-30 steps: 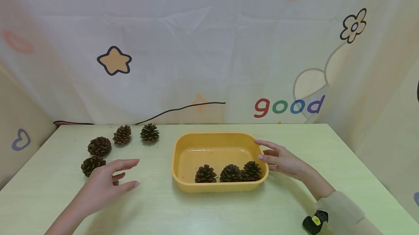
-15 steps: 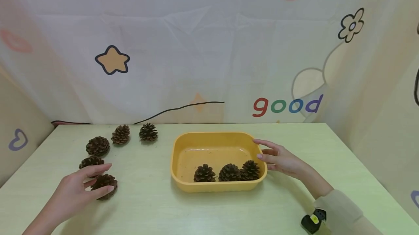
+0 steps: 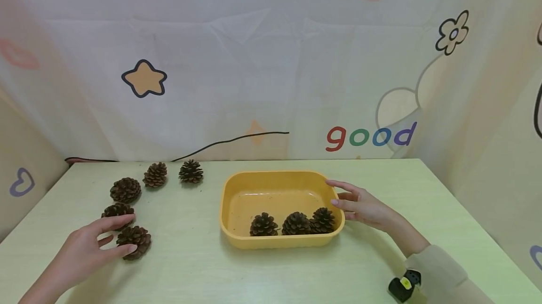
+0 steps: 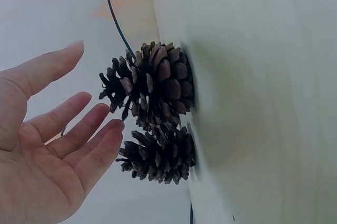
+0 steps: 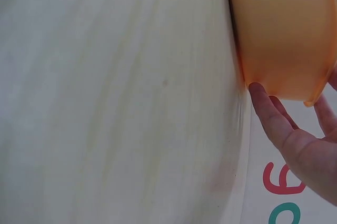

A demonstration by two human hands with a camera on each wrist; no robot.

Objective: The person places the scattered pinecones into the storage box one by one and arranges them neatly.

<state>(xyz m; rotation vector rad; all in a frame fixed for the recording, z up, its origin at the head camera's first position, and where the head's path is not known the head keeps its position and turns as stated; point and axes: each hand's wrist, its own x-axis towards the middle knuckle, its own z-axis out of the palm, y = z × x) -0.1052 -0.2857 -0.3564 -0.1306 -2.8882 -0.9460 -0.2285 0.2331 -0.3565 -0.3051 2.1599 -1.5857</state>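
Barely shifted, the left hand (image 3: 86,251) stayed spread, fingertips touching the nearest of five loose brown pine cones (image 3: 134,242); the right hand (image 3: 364,206), fingers straight, steadied the yellow plastic tub (image 3: 279,243) holding three.

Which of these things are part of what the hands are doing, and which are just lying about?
In use: left hand, nearest pine cone, yellow tub, three cones in it, right hand on its rim.

Lying about: black cable, small black-and-yellow gadget.

table (image 3: 271,271) | yellow tray (image 3: 228,228) | five pinecones (image 3: 134,242) loose
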